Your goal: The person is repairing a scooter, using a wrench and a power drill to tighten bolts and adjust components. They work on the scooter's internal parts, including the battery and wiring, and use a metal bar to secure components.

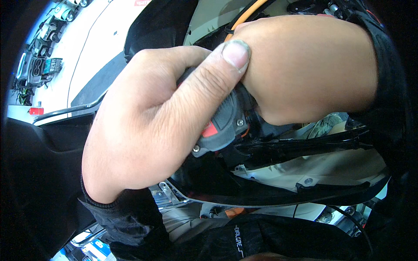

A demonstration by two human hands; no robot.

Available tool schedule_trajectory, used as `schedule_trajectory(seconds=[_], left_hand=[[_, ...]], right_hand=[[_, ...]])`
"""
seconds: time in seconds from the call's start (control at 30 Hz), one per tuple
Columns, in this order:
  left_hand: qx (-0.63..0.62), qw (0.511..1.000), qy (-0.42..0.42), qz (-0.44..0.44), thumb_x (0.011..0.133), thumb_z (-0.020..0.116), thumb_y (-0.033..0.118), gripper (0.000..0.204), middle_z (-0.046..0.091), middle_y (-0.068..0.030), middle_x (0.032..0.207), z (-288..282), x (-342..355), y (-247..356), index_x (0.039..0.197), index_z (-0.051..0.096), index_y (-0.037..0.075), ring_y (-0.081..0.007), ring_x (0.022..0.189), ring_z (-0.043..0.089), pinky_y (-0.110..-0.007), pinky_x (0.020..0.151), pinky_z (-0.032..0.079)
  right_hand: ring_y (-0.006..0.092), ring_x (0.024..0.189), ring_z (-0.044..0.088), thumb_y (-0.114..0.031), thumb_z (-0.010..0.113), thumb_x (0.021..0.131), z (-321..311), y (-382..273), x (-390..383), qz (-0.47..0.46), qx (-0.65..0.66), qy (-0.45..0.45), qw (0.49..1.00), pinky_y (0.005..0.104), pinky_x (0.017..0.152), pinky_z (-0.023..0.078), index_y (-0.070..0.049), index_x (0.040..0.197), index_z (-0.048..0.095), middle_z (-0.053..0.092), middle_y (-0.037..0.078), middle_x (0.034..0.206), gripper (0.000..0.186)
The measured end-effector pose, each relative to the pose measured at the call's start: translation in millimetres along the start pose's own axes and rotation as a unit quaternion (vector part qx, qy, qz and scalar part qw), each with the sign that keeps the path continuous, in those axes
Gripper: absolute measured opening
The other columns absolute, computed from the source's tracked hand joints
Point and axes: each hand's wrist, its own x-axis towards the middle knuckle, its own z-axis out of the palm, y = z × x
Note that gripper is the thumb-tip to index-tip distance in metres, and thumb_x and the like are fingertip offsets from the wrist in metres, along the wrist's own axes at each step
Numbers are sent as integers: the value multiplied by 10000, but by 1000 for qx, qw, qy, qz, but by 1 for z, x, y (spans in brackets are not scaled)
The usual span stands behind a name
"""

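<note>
Two bare hands meet over one gray casing [228, 126], which sits mid-view among the black parts of the machine, partly covered by fingers. I count two screw heads on its lower edge and one red patch showing below the thumb.

The left hand [135, 122] comes up from the lower left, its back turned to me, wrist bent, the thumb stretched up and rightward across the casing so that its tip overlaps the edge of the other hand. Its fingers curve away over the far side and their tips are hidden, so I can't tell whether they pinch anything. The right hand [305, 69] reaches in from the right, knuckles out of sight behind the thumb; I can't tell how its grip stands either.

Both wrists run into dark cloth sleeves [130, 213], the left one wrinkled and ribbed at the cuff. One smooth orange tube [252, 11] bends above the hands, with one black tie around it. Below the casing runs a glossy black panel [204, 185], and beside it a pale curved panel [278, 174] with a round screw. Over on the left, one bent metal rail [74, 108] stands near the pale floor [102, 35], and one small red box [35, 111] lies past it.
</note>
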Motion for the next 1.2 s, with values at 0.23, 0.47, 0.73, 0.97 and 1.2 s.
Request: schedule_trajectory(seconds=[0.23, 0.47, 0.73, 0.97, 1.2], left_hand=[[-30, 999, 39, -19, 1105, 519, 507, 611, 752, -145, 1129, 6, 13, -6, 1314, 679, -43, -198, 1065, 708, -310, 942, 535], [-169, 985, -9, 23, 963, 460, 829, 1019, 730, -253, 1153, 20, 37, -32, 1343, 649, -98, -320, 1098, 711, -393, 980, 539], [-89, 993, -67, 28, 981, 476, 813, 958, 742, -175, 1123, 21, 24, -26, 1283, 683, -72, -213, 1029, 660, -347, 944, 506], [-217, 971, -66, -71, 1088, 478, 634, 769, 744, -114, 1223, 17, 30, -11, 1321, 688, -68, -164, 1065, 670, -324, 999, 527], [-222, 974, 2, -44, 1039, 554, 673, 770, 743, -121, 1149, 22, 23, -14, 1213, 724, -57, -189, 1000, 672, -327, 927, 534]], right_hand=[[298, 1193, 678, -227, 720, 989, 31, -67, 13, 120, -565, -23, 816, 441, 1106, 533, -57, 1429, 596, 684, 152, 1318, 488], [328, 1193, 683, -213, 813, 920, 40, -82, 15, 9, -641, -68, 764, 452, 1104, 527, -121, 1384, 677, 723, 148, 1283, 492], [310, 1119, 697, -300, 851, 866, 39, -67, 11, 96, -606, -68, 787, 409, 1013, 549, -102, 1359, 702, 747, 156, 1250, 552], [315, 1200, 663, -276, 936, 759, 24, -65, 33, 37, -618, -90, 780, 404, 1062, 500, -103, 1384, 672, 737, 141, 1273, 700], [241, 823, 741, -186, 940, 761, 26, -62, 21, 20, -596, -1, 803, 397, 716, 607, -54, 1268, 690, 761, 125, 963, 580]])
